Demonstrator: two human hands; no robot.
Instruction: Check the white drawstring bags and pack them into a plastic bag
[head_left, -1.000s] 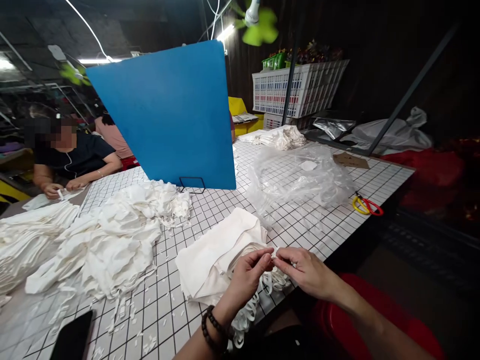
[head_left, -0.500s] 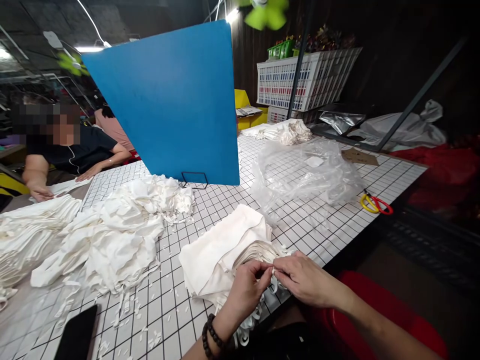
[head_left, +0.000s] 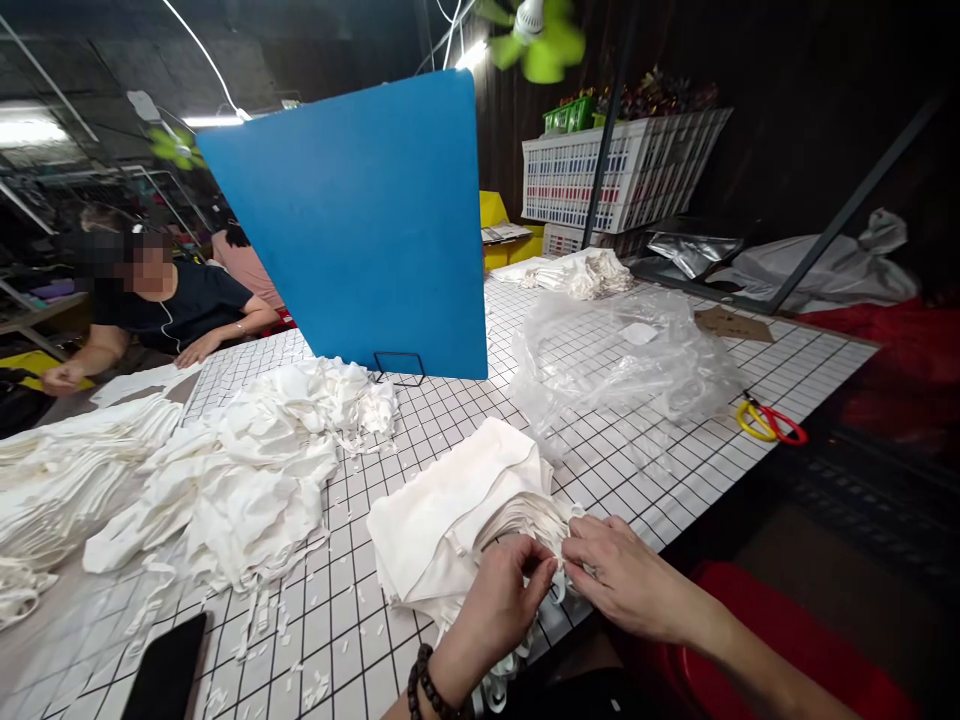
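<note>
A folded stack of white cloth pieces [head_left: 457, 500] lies close in front of me, with narrow white straps hanging at its near edge. Over that edge, my left hand [head_left: 510, 590] is closed, thumb and forefinger pinching the end of a white strap. My right hand [head_left: 619, 575] meets it fingertip to fingertip, also pinched on the white strap. Most of the strap is hidden behind the fingers. To the left sprawls a loose heap of white cloth [head_left: 255, 470], with small white scraps [head_left: 300, 680] strewn before it.
A blue board [head_left: 360, 230] stands upright in a wire holder. Clear plastic bags [head_left: 630, 360] and red-yellow scissors [head_left: 772, 420] lie at the right. A black phone [head_left: 166, 668] is near left. Across the table sits a person [head_left: 180, 310]. A red stool [head_left: 750, 620] stands below the edge.
The whole view has shifted slightly, so things appear a bit further right and lower. Both hands stay pinched together at the strap. The co-worker's hand at far left has moved away from the cloth.
</note>
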